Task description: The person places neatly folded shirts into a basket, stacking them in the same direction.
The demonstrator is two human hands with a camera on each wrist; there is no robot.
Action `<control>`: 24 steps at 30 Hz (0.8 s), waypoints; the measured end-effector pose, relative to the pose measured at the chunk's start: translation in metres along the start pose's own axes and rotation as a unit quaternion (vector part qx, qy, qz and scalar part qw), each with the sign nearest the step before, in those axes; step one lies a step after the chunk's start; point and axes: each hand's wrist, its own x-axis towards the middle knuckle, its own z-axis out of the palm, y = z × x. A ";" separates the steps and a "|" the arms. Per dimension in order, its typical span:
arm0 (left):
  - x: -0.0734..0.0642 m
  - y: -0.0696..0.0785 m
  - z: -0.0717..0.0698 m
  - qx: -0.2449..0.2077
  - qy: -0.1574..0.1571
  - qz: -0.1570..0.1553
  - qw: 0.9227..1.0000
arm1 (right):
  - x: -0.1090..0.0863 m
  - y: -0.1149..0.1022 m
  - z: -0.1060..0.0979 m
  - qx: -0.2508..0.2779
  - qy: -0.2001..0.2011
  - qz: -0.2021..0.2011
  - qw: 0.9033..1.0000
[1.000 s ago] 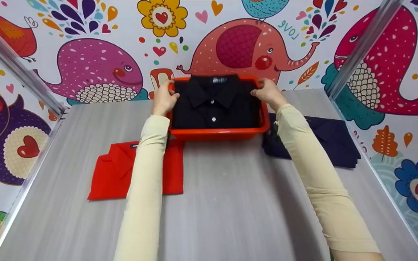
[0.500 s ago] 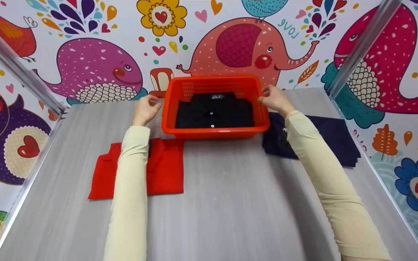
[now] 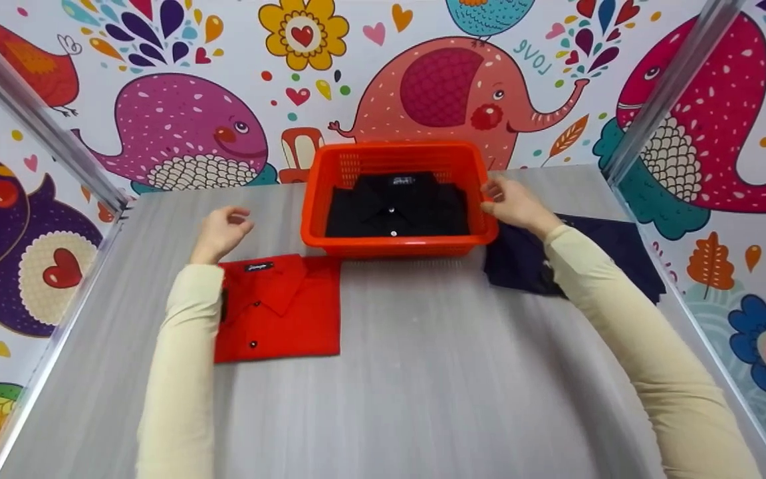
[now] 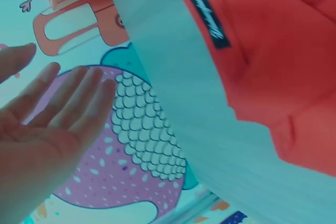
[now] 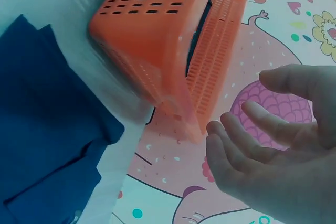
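Observation:
A folded black shirt [image 3: 416,209] with a collar and white buttons lies inside the orange-red plastic basket [image 3: 399,243] at the back of the table. My left hand [image 3: 222,233] is in the air above the far left corner of a folded red shirt [image 3: 290,313]; the left wrist view shows its fingers loosely extended and holding nothing. Just off the basket's right side is my right hand [image 3: 516,203], its fingers relaxed and bent with nothing in them in the right wrist view. Beneath the right forearm lies a folded navy shirt [image 3: 612,249], partly covered by the sleeve.
The grey table [image 3: 396,399] backs onto a wall [image 3: 330,120] printed with cartoon animals. Metal posts [image 3: 675,93] stand at its rear corners. Cream sleeves [image 3: 180,372] cover both arms.
The black shirt has gone down from the basket's rim onto its floor, and both hands have let go of it. My left hand has moved left; the right has drawn slightly right.

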 end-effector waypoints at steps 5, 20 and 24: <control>-0.019 -0.021 -0.002 -0.045 -0.033 -0.011 0.998 | -0.016 0.009 0.010 0.016 0.025 -0.022 0.999; -0.068 -0.066 -0.010 -0.036 -0.055 -0.040 0.997 | -0.076 0.038 0.058 0.065 0.113 -0.082 0.988; -0.080 -0.084 -0.013 -0.037 -0.057 -0.079 0.995 | -0.081 0.040 0.072 0.080 0.095 -0.089 0.988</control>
